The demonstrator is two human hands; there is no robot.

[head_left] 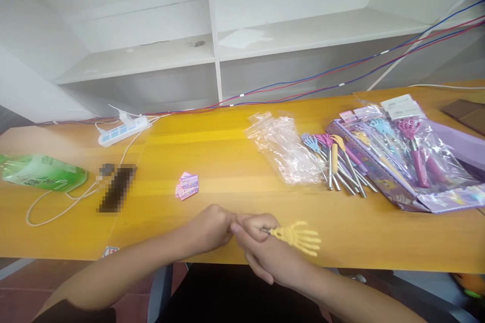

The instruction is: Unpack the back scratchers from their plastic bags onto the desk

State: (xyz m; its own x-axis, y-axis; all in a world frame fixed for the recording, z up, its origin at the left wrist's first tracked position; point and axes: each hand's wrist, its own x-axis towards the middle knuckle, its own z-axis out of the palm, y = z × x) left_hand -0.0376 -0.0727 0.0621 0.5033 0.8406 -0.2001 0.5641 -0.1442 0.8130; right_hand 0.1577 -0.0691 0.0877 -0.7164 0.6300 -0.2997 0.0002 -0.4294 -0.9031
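A yellow hand-shaped back scratcher (297,237) points to the right above the table's front edge, a short stretch of metal showing behind its claw. My right hand (265,250) is closed around it, hiding the rest of its shaft. Against the right hand's fingertips, my left hand (214,227) is also closed; what its fingers grip is hidden. Just beyond the hands lie small pink and purple printed cards (187,185). To the right rests a bunch of back scratchers (343,166) with blue, pink and orange heads and metal shafts.
Clear plastic bags (284,149) lie behind the scratchers. A purple display box (401,197) at right contains bagged back scratchers. On the left are a green pouch (45,172), a pixelated dark object (116,189) and a white power strip (124,131). Cables run along the back.
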